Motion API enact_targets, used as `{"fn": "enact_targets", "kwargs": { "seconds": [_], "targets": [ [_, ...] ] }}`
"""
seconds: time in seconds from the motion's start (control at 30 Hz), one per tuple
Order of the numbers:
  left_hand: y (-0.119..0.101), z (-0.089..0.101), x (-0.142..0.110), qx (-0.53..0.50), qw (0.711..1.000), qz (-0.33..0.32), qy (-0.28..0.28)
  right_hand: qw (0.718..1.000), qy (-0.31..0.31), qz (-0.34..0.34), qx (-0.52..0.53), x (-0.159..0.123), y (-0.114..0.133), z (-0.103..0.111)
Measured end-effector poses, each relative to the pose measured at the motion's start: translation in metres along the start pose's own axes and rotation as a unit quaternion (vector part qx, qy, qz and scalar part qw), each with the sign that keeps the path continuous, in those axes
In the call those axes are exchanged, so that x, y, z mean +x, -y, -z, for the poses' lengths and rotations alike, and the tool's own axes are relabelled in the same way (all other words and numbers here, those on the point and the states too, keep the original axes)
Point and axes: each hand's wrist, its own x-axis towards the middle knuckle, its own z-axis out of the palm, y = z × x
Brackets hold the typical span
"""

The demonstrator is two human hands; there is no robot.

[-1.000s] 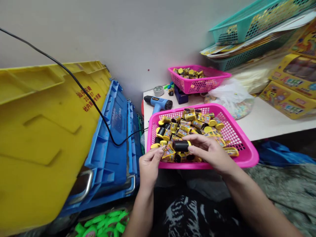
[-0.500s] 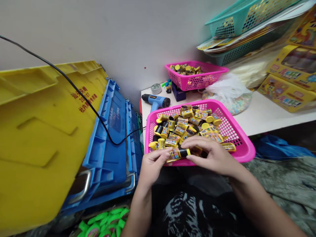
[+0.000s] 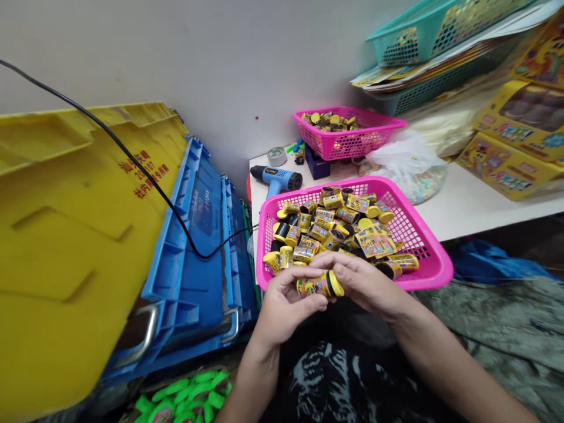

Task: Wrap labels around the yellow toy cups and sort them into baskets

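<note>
A small canister [image 3: 315,286] with a yellow cap and a printed yellow sleeve lies sideways between my hands at the near edge of the pink basket [image 3: 442,271]. A narrow black band shows between its sleeve and cap. My left hand [image 3: 286,299] grips the sleeved end, thumb below and fingers above. Around the capped end, my right hand [image 3: 368,285] is closed, its thumb at the cap and its other fingers partly hidden behind the canister. Many similar canisters [image 3: 326,220] and a flat printed sheet of labels [image 3: 376,241] lie in the basket.
Behind stands a second pink basket [image 3: 352,141] of canisters. A blue heat gun [image 3: 277,178] and a tape roll [image 3: 277,155] sit on the white table [image 3: 467,205]. Blue crates [image 3: 198,235] with a yellow lid [image 3: 79,252] stand left; yellow boxes [image 3: 497,167] and a plastic bag [image 3: 408,164] are right.
The printed sleeve now covers nearly all of the canister's black body, where much black showed before. My right hand has moved from around the cap toward my left hand, closer against the canister.
</note>
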Motion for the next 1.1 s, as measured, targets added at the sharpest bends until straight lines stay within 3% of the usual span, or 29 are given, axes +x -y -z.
{"fn": "enact_targets", "kwargs": {
  "seconds": [0.17,0.4,0.57,0.63,0.73,0.93,1.1],
  "targets": [
    [0.005,-0.006,-0.002,-0.026,0.998,-0.014,-0.050,0.985,-0.080,0.131,-0.075,0.006,-0.011,-0.008],
    [0.011,-0.006,-0.005,-0.041,0.994,-0.008,-0.096,0.982,-0.098,0.153,-0.052,0.011,-0.019,-0.020],
    [0.012,0.003,-0.005,-0.077,0.995,0.058,-0.014,0.994,0.026,0.089,0.057,0.008,-0.018,-0.016],
    [0.010,0.006,-0.004,-0.070,0.994,0.074,0.033,0.995,0.035,0.082,0.043,0.006,-0.014,-0.012],
    [0.005,0.007,-0.004,-0.085,0.990,0.063,0.089,0.995,0.000,0.100,0.005,0.002,-0.008,-0.006],
    [-0.005,0.003,-0.001,-0.036,0.997,-0.016,0.071,0.994,0.000,0.100,-0.038,-0.005,-0.001,-0.005],
    [-0.005,0.004,0.001,-0.002,0.997,0.024,0.076,0.998,0.041,0.044,0.022,-0.006,-0.001,-0.008]
  ]
}}
